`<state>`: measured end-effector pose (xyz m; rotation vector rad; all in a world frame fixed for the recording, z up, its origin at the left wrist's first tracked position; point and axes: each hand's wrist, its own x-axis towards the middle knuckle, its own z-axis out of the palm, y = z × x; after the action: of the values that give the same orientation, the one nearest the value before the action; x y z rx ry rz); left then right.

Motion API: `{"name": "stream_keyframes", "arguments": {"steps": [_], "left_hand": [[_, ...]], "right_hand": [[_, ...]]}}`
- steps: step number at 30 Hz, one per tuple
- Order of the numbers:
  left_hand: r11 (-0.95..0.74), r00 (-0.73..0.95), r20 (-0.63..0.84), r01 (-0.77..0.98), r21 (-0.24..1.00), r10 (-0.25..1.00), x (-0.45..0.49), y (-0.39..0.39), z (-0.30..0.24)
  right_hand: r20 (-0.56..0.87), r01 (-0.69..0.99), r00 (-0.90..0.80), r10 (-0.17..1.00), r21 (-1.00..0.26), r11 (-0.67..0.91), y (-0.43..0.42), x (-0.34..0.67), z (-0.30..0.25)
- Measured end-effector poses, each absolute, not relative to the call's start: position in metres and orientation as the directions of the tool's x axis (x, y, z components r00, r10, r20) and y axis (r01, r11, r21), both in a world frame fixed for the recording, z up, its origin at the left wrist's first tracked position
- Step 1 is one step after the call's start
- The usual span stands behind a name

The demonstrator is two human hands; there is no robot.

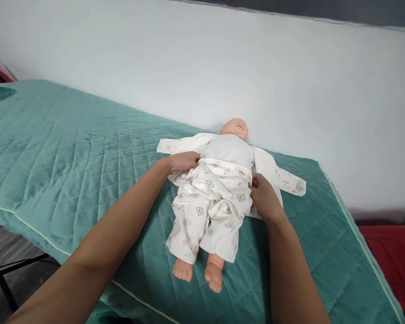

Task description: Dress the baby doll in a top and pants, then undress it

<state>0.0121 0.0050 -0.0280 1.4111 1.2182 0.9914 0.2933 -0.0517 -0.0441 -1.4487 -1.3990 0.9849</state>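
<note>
A baby doll [235,128] lies on its back on a green quilted bed [70,157], head toward the wall. It wears white printed trousers [209,202], and an open white jacket [273,173] is spread under it. My left hand [184,162] grips the trousers' waistband at the doll's left side as I see it. My right hand [263,195] grips the waistband at the other side. Both hands have their fingers curled into the cloth. The doll's bare feet [202,272] stick out of the trouser legs.
A white wall [256,67] runs right behind the bed. The bed's near edge [37,231] has a pale piping, with floor and a dark metal frame [6,279] below at the left. Something red [394,261] stands at the right beyond the bed.
</note>
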Motion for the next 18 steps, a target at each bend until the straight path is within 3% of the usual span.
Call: {"name": "stream_keyframes", "arguments": {"steps": [3,10,18], "left_hand": [[0.054,0.257,-0.100,0.180,0.982,0.961,0.012,0.009,-0.029],[0.372,0.472,-0.283,-0.107,0.922,0.835,0.010,0.014,-0.038],[0.347,0.507,-0.183,-0.251,0.904,0.842,0.014,0.011,-0.042]], "right_hand": [[-0.019,0.155,0.025,1.000,-0.988,-0.022,-0.056,0.288,-0.040],[-0.117,-0.085,0.017,0.993,-0.990,-0.116,-0.057,0.283,-0.035],[-0.106,-0.135,0.054,0.993,-0.986,-0.098,-0.061,0.279,-0.022]]}}
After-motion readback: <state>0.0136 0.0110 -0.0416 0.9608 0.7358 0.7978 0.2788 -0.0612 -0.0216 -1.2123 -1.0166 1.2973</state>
